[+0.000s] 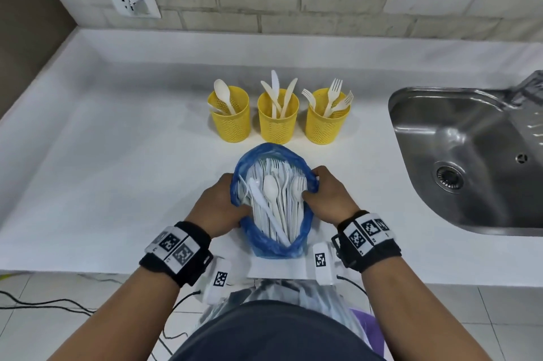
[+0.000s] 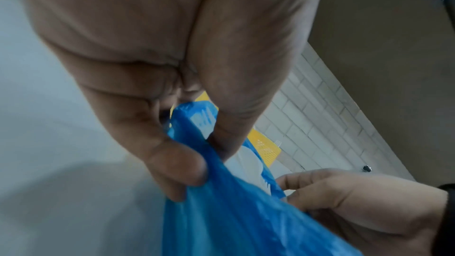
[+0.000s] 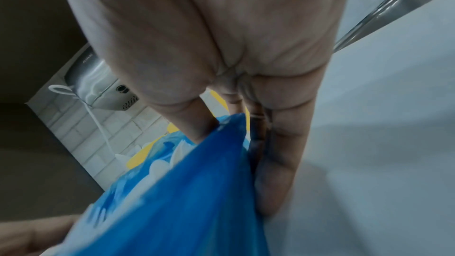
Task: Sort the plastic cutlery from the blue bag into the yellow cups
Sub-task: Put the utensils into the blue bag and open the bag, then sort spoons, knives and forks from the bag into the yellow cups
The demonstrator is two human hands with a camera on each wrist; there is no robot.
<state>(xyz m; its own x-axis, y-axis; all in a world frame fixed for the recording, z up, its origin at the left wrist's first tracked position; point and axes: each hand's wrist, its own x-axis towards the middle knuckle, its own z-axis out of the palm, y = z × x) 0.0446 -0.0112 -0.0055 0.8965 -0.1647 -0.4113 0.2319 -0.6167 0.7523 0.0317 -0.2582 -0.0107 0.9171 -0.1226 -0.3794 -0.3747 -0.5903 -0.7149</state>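
Cutlery (image 1: 274, 199) in one blue bag (image 1: 273, 243); three yellow cups (image 1: 278, 116).

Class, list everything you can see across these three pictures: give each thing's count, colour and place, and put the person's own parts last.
yellow cups: three, yellow mesh, in a row on the counter behind the bag; left holds spoons, middle knives, right forks
blue bag: one, blue plastic, on the counter near the front edge, mouth held open
plastic cutlery: many, white and cream, piled in the bag
counter: one, white
sink: one, steel, right of the counter
wall socket: one, white, on the brick wall at the left, with a white cable plugged in
left hand: one, pinches the bag's left rim
right hand: one, grips the bag's right rim
wrist bands: two, black with markers
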